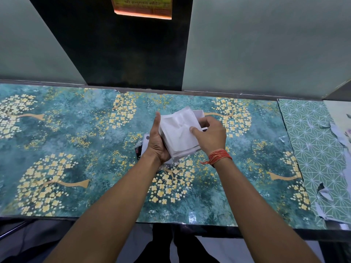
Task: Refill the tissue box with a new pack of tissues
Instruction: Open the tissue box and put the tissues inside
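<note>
A stack of white tissues (179,132) is held above the middle of the table. My left hand (156,142) grips the stack's left side and underside. My right hand (209,136), with a red thread band at the wrist, pinches the top tissue near its right edge. Behind the stack, a white tissue box (198,113) shows only its far corner, and I cannot tell who holds it. Under my left hand lies a crumpled clear wrapper with a white and dark piece (141,147), mostly hidden.
The table (76,149) carries a teal sheet with yellow flower trees. A green geometric sheet (311,141) with torn edges covers the right end. A dark panel and pale walls stand close behind the table's back edge.
</note>
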`<state>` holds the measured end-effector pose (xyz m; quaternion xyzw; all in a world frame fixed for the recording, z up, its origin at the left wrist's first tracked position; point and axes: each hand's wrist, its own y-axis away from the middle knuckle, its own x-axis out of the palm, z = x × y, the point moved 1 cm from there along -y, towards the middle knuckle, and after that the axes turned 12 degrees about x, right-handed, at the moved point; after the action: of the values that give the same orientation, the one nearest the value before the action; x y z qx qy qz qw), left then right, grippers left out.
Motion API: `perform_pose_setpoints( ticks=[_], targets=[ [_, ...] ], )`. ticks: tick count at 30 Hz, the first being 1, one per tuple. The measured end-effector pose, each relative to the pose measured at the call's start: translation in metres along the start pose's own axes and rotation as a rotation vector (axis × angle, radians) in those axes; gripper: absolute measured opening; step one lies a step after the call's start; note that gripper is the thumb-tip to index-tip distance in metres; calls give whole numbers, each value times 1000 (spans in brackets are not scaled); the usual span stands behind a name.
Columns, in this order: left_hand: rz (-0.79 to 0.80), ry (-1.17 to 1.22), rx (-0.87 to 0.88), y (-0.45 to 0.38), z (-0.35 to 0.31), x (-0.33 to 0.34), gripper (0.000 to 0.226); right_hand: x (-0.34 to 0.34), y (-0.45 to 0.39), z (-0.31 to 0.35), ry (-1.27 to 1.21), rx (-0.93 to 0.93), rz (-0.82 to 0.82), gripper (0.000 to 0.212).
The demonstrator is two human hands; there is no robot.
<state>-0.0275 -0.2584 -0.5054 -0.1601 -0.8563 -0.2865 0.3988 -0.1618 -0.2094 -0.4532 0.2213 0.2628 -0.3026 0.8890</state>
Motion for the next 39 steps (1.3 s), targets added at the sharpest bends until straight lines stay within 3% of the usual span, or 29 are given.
perform_pose_setpoints(
  ticks=[3, 5, 9, 12, 20, 26, 29, 33, 39],
  targets=[
    [-17, -28, -2, 1, -1, 1, 91, -2, -1, -9, 19, -26, 27, 36],
    [-33, -49, -6, 2, -4, 3, 89, -2, 3, -10, 113, -192, -8, 46],
    [-60, -39, 18, 4, -8, 4, 86, -2, 19, -6, 315, -567, 82, 37],
    [-36, -12, 20, 3, -13, 2, 87, -3, 29, -11, 396, -705, 180, 39],
    [-26, -34, -79, 6, -15, 0, 97, -4, 24, -6, 453, -714, 330, 33],
    [-38, -28, -128, 11, -14, -1, 100, -3, 22, -4, 452, -697, 312, 18],
    [-39, -13, -105, 10, -14, -2, 98, -1, 26, -5, 439, -786, 245, 8],
    [-53, -27, -51, 8, -15, -2, 96, -2, 31, -6, 493, -883, 151, 17],
    [-22, -116, 0, 8, -16, 0, 62, 1, 33, -7, 422, -832, 113, 25]
  ],
)
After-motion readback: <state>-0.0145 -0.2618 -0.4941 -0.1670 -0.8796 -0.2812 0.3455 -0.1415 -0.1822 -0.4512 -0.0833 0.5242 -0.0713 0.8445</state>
